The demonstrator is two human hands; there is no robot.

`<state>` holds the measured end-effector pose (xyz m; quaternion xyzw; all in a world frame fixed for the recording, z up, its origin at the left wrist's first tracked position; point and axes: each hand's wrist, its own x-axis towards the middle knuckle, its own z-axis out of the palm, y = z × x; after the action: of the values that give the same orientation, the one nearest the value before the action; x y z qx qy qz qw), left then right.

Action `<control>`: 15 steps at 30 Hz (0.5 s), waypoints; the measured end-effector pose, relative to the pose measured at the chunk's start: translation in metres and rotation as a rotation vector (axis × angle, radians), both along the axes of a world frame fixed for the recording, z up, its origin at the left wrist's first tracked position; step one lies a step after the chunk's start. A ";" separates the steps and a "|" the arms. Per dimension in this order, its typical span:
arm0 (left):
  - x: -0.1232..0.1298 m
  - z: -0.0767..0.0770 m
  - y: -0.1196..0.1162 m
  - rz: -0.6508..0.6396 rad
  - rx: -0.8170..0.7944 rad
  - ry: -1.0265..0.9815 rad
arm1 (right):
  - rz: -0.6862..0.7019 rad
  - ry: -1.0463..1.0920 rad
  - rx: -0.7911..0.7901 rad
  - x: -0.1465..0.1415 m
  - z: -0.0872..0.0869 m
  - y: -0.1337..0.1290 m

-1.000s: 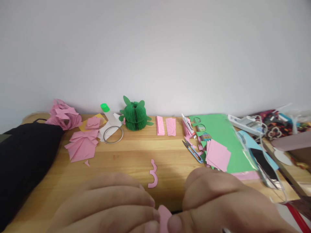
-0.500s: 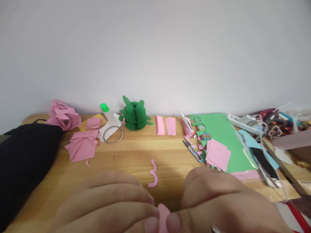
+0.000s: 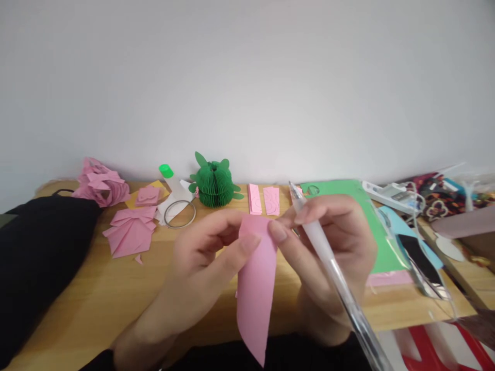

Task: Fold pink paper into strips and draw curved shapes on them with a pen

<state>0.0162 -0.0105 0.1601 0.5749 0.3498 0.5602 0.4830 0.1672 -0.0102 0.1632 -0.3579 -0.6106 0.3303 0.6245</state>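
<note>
Between my hands hangs a pink paper strip [image 3: 255,288], straight across the top and pointed at its lower end. My left hand [image 3: 209,273] pinches its upper left part, thumb in front. At the upper right corner, the thumb and forefinger of my right hand [image 3: 340,242] also grip it. A clear ballpoint pen [image 3: 328,257] with a whitish grip slants through the right hand, tip up. Behind the hands and strip, the curvy pink cut-out and the blue thread snips are almost wholly hidden.
A green honeycomb-paper ball [image 3: 214,188] stands by the wall near pink paper pieces [image 3: 271,201]. Leftward are a metal ring [image 3: 180,214], a glue stick [image 3: 169,175], folded pink paper [image 3: 133,232] and a black bag [image 3: 46,252]. A green sheet [image 3: 382,247] and phone [image 3: 421,263] lie right.
Both hands have risen from the bottom edge to mid-view, bringing the pink paper strip up in full sight. The pen in my right hand now shows nearly whole.
</note>
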 end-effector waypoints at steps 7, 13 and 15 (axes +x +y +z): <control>0.003 -0.004 0.005 -0.053 -0.053 -0.071 | 0.027 0.116 0.017 -0.001 -0.003 0.004; 0.002 -0.007 0.004 0.010 -0.098 -0.050 | -0.081 0.020 0.104 -0.002 -0.003 0.002; 0.002 -0.007 0.003 0.012 -0.129 -0.060 | -0.114 -0.015 0.113 -0.002 -0.002 0.002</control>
<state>0.0185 -0.0078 0.1529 0.5234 0.3737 0.5564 0.5261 0.1649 -0.0080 0.1612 -0.3588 -0.6115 0.2567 0.6568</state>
